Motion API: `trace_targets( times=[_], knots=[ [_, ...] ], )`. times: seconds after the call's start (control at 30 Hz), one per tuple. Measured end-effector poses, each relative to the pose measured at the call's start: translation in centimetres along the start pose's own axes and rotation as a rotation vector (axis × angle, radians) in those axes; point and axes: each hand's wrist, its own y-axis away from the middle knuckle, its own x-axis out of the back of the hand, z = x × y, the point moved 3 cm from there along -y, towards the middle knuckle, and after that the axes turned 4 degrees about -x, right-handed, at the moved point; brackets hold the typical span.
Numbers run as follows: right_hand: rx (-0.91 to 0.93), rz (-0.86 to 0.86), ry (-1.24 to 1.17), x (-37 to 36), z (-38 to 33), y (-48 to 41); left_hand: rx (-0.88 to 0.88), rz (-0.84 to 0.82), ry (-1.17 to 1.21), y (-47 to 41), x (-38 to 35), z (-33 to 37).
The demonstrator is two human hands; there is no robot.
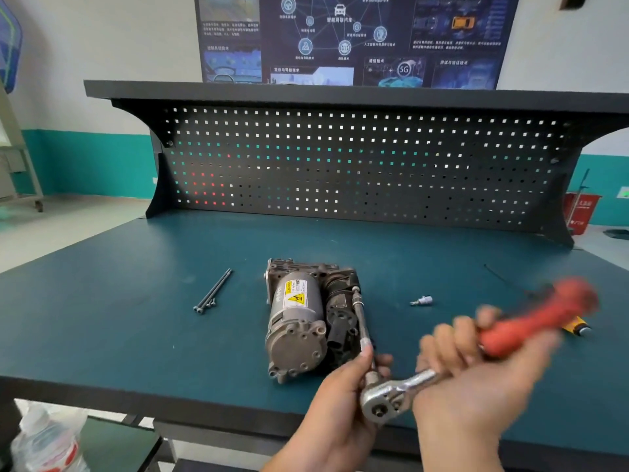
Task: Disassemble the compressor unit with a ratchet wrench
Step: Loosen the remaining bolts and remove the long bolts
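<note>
The right hand was clenched round the handle of a red-handled chrome ratchet wrench, with the fingers curled over the top of the grip and the forearm entering from the lower right. Hand and handle were blurred. The wrench's long axis ran from its round head, just above the tabletop's near edge, up and to the right, with the red end pointed right and away from the person.

The left hand, reaching in from below, was pinched by thumb and fingers on a slim steel extension bar just above the wrench head. The bar was directed away from the person, leaning slightly left, and its far tip was seated at the upper right side of a grey metal compressor unit.

The unit was laid at the middle of the dark teal tabletop, its cylindrical body lengthwise from near to far and its round end cap turned towards the person.

Long black bolts were laid to its left, well apart. A small silver socket bit was seen to its right.
</note>
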Motion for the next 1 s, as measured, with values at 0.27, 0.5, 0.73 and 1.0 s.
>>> trace_targets(
  times=[0.27, 0.5, 0.73, 1.0],
  knots=[
    [-0.027, -0.197, 0.220, -1.3, 1.6, 0.9, 0.126, -0.193, -0.056, -0.7, 1.1, -8.9],
    [0.006, -0.403, 0.548, -2.9, 3.7, 2.2, -0.068, -0.249, -0.259, -0.3, 1.2, -7.1],
    [0.029, -0.239, 0.349, -2.1, 2.5, 2.0, 0.008, -0.162, -0.107, -1.0, 0.8, -7.8],
    [0.030, -0.270, 0.261, -1.3, 2.2, 1.5, 0.113, -0.076, 0.018, -2.1, 1.1, -8.2]
  ],
)
